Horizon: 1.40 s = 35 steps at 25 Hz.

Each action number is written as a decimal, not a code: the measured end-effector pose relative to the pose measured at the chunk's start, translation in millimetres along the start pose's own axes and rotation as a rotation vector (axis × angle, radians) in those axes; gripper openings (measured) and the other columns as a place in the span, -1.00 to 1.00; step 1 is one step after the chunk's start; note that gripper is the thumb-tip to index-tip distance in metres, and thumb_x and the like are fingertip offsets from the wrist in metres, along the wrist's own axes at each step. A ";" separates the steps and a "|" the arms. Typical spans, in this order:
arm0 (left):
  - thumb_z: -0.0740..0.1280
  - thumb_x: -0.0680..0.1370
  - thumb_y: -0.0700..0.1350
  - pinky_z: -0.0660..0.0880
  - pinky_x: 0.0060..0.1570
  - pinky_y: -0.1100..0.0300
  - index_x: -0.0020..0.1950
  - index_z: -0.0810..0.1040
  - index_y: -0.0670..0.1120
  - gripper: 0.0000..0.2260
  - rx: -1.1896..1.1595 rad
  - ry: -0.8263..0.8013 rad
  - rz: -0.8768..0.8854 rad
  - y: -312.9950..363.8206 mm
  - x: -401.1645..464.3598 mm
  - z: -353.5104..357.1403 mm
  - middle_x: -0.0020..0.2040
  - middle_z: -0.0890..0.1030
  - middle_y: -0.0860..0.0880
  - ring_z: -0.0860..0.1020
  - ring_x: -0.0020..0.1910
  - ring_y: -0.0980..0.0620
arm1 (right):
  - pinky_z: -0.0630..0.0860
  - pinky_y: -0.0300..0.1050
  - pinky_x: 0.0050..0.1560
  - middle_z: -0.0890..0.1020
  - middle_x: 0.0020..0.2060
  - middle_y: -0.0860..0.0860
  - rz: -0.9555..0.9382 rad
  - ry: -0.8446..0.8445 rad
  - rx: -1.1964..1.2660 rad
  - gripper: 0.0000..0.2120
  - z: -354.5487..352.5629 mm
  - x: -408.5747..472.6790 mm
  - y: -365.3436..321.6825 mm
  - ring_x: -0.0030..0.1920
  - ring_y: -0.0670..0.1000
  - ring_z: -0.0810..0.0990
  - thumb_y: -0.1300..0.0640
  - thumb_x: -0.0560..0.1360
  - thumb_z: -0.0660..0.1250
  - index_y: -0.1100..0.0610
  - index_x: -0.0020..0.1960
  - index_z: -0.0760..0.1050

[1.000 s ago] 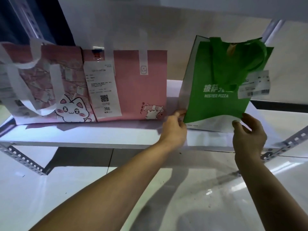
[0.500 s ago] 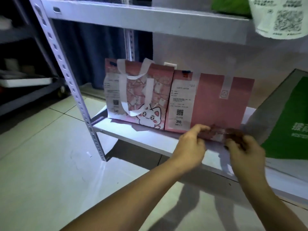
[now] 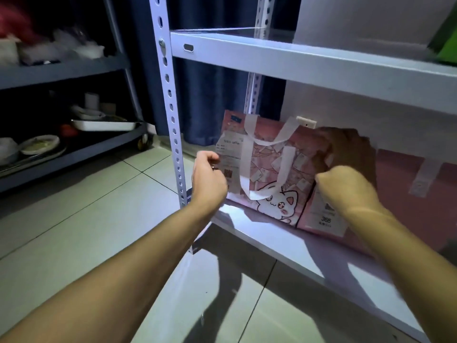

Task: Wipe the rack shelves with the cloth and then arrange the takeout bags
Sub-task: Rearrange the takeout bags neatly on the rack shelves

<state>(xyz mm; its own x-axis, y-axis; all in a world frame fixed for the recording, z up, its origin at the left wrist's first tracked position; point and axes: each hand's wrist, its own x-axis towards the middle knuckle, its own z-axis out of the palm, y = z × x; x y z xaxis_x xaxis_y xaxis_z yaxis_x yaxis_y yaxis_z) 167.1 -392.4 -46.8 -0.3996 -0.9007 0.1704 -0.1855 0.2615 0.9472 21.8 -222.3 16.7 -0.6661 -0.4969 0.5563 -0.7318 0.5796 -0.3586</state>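
Observation:
A pink takeout bag with a white cat print (image 3: pixel 267 169), white handles and a receipt stands upright at the left end of the rack's lower shelf (image 3: pixel 272 241). My left hand (image 3: pixel 209 175) has its fingers curled at the bag's left edge, by the receipt. My right hand (image 3: pixel 346 185) grips the bag's right edge, where it meets a plain pink bag (image 3: pixel 400 194) with a slip marked 366. A green bag (image 3: pixel 445 43) shows blurred on the upper shelf (image 3: pixel 296 58) at the far right. No cloth is in view.
The rack's white perforated post (image 3: pixel 170 107) stands just left of my left hand. Farther left a dark cart (image 3: pixel 61 70) holds a metal tray (image 3: pixel 103 125) and bowls. A dark curtain hangs behind. Pale floor tiles lie below the shelf.
My view swung left, away from the green bag. Both hands left that bag, passed the plain pink bag, and now sit at the two side edges of the cat bag.

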 end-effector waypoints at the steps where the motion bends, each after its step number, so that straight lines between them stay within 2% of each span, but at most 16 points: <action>1: 0.09 0.59 -0.36 0.55 -0.09 0.30 0.27 0.39 -0.05 -0.67 0.043 -0.013 -0.034 -4.0 12.8 -3.1 0.19 0.54 -0.02 0.53 0.09 -0.02 | 0.36 0.13 0.26 0.54 0.21 0.23 -0.055 -0.010 -0.136 -0.60 3.6 13.6 -4.4 0.20 0.29 0.48 0.17 0.50 0.33 0.13 0.33 0.48; 3: 0.10 0.63 -0.31 0.60 0.08 0.06 0.41 0.33 -0.03 -0.62 0.097 -0.116 -0.080 -11.7 32.5 -4.3 0.26 0.48 0.03 0.51 0.16 -0.08 | 0.16 0.17 0.46 0.47 0.35 0.23 -0.045 -0.107 -0.314 -0.50 12.2 33.1 -11.1 0.39 0.27 0.37 0.11 0.55 0.29 0.17 0.46 0.37; 5: 0.10 0.64 -0.31 0.55 0.19 0.02 0.45 0.33 -0.03 -0.60 0.074 -0.220 -0.108 -15.3 43.3 -1.6 0.24 0.50 0.04 0.51 0.20 -0.07 | -0.01 0.21 0.55 0.52 0.31 0.20 -0.006 -0.173 -0.403 -0.58 20.8 38.2 -13.5 0.40 0.25 0.38 0.07 0.59 0.23 0.15 0.42 0.41; 7: 0.06 0.63 -0.29 0.52 0.26 -0.03 0.35 0.41 -0.06 -0.66 0.081 -0.232 -0.100 -19.5 48.0 0.3 0.24 0.57 -0.04 0.53 0.21 -0.10 | -0.05 0.21 0.57 0.61 0.17 0.18 -0.020 -0.153 -0.399 -0.67 23.9 36.6 -14.5 0.29 0.25 0.49 0.09 0.60 0.23 0.11 0.34 0.48; 11: 0.15 0.68 -0.15 0.53 0.02 0.15 0.19 0.49 -0.07 -0.84 0.037 -0.164 -0.042 -32.2 40.5 -11.0 0.11 0.63 0.01 0.58 0.11 -0.03 | -0.05 0.11 0.58 0.69 -0.11 0.13 -0.124 -0.065 -0.323 -0.81 19.2 30.3 -23.3 0.02 0.21 0.63 0.12 0.60 0.25 0.06 0.15 0.59; 13: 0.22 0.66 -0.12 0.58 0.06 0.05 0.16 0.54 -0.05 -0.86 -0.028 -0.091 -0.037 -38.0 28.5 -19.5 0.04 0.66 0.01 0.61 0.07 -0.01 | -0.02 0.01 0.55 0.68 -0.17 0.07 -0.139 -0.039 -0.241 -0.85 17.0 21.3 -29.1 -0.03 0.17 0.63 0.17 0.58 0.27 0.05 0.03 0.62; 15: 0.27 0.65 -0.14 0.63 0.05 -0.04 0.09 0.58 -0.05 -0.89 -0.133 -0.035 -0.086 -37.8 15.8 -26.9 -0.03 0.67 0.00 0.64 0.04 -0.04 | 0.30 -0.05 0.37 0.59 -0.31 0.03 0.047 -0.059 -0.027 -0.88 11.5 8.5 -34.8 -0.11 0.15 0.61 0.26 0.53 0.30 0.11 -0.09 0.60; 17: 0.30 0.63 -0.16 0.64 0.05 -0.03 0.04 0.60 -0.05 -0.91 -0.208 0.001 -0.109 -36.6 3.6 -35.6 -0.06 0.68 -0.02 0.65 0.03 -0.07 | 0.51 -0.15 -0.09 0.52 -0.38 -0.05 0.278 -0.070 0.225 -0.92 8.6 -6.8 -39.2 -0.26 0.09 0.57 0.25 0.50 0.34 0.13 -0.10 0.61; 18: 0.32 0.62 -0.16 0.64 0.03 0.01 0.02 0.61 -0.04 -0.92 -0.238 0.006 -0.094 -36.1 -2.7 -40.9 -0.07 0.69 -0.02 0.66 0.01 -0.05 | 0.54 -0.19 -0.17 0.56 -0.35 -0.10 0.271 -0.020 0.340 -0.91 5.0 -16.8 -42.1 -0.27 0.04 0.58 0.23 0.50 0.37 0.09 -0.08 0.63; 20: 0.33 0.62 -0.15 0.63 -0.10 0.14 -0.03 0.61 0.02 -0.90 -0.274 -0.013 -0.050 -33.4 -16.8 -53.6 -0.12 0.70 0.07 0.67 -0.06 0.05 | 0.62 -0.10 0.01 0.67 -0.17 -0.11 0.214 0.030 0.512 -0.84 -6.7 -37.2 -47.1 -0.09 -0.01 0.65 0.23 0.52 0.41 -0.03 -0.03 0.64; 22: 0.30 0.64 -0.10 0.59 -0.20 0.21 -0.04 0.57 0.06 -0.90 -0.273 -0.065 -0.026 -29.5 -31.2 -68.7 -0.14 0.69 0.13 0.66 -0.12 0.18 | 0.60 0.01 0.14 0.67 -0.01 -0.03 0.206 -0.002 0.545 -0.76 -21.6 -55.7 -48.6 0.05 0.00 0.64 0.24 0.53 0.42 -0.12 0.00 0.65; 25: 0.26 0.66 -0.08 0.62 -0.19 0.06 -0.03 0.53 0.06 -0.90 -0.297 -0.139 -0.019 -14.0 -51.1 -92.9 -0.12 0.68 0.06 0.63 -0.15 0.15 | 0.64 -0.10 0.07 0.67 -0.01 -0.03 0.229 -0.048 0.618 -0.70 -49.5 -76.0 -54.8 -0.01 -0.11 0.65 0.26 0.52 0.44 -0.18 -0.04 0.64; 27: 0.25 0.66 -0.10 0.60 -0.22 -0.08 0.00 0.52 0.02 -0.91 -0.337 -0.187 -0.028 2.5 -63.7 -111.5 -0.13 0.69 -0.04 0.63 -0.19 0.09 | 0.66 -0.19 -0.03 0.68 -0.06 -0.16 0.240 -0.047 0.653 -0.72 -74.5 -82.6 -67.6 -0.03 -0.18 0.65 0.25 0.51 0.44 -0.15 -0.01 0.64; 29: 0.25 0.66 -0.09 0.60 -0.35 0.01 -0.01 0.53 0.05 -0.91 -0.386 -0.227 -0.032 18.6 -76.6 -130.1 -0.13 0.71 -0.05 0.66 -0.22 0.09 | 0.65 -0.26 -0.11 0.64 -0.02 -0.29 0.249 0.003 0.640 -0.74 -96.2 -88.7 -82.9 0.02 -0.24 0.62 0.18 0.49 0.45 -0.15 0.07 0.59; 32: 0.27 0.64 -0.07 0.56 -0.40 0.11 0.00 0.56 0.07 -0.90 -0.458 -0.230 -0.043 39.1 -90.3 -158.1 -0.10 0.73 -0.01 0.69 -0.22 0.10 | 0.60 -0.34 -0.02 0.59 0.11 -0.29 0.299 0.158 0.674 -0.53 -121.6 -103.7 -106.8 0.10 -0.24 0.60 0.05 0.43 0.51 -0.21 0.27 0.45; 35: 0.27 0.65 -0.06 0.58 -0.37 0.10 0.02 0.59 0.07 -0.90 -0.519 -0.204 -0.057 58.1 -92.3 -181.1 -0.06 0.74 -0.03 0.71 -0.19 0.02 | 0.55 -0.10 0.21 0.57 0.21 -0.24 0.511 0.185 0.767 -0.39 -128.1 -129.4 -125.7 0.19 -0.19 0.57 -0.19 0.29 0.50 -0.32 0.29 0.36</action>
<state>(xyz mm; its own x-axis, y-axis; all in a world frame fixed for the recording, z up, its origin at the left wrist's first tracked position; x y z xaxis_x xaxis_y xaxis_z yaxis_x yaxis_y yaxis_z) 355.7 -356.9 41.7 -0.5768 -0.8098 0.1075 0.2336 -0.0374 0.9716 218.4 -148.2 85.8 -0.9474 -0.1512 0.2820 -0.2963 0.0820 -0.9516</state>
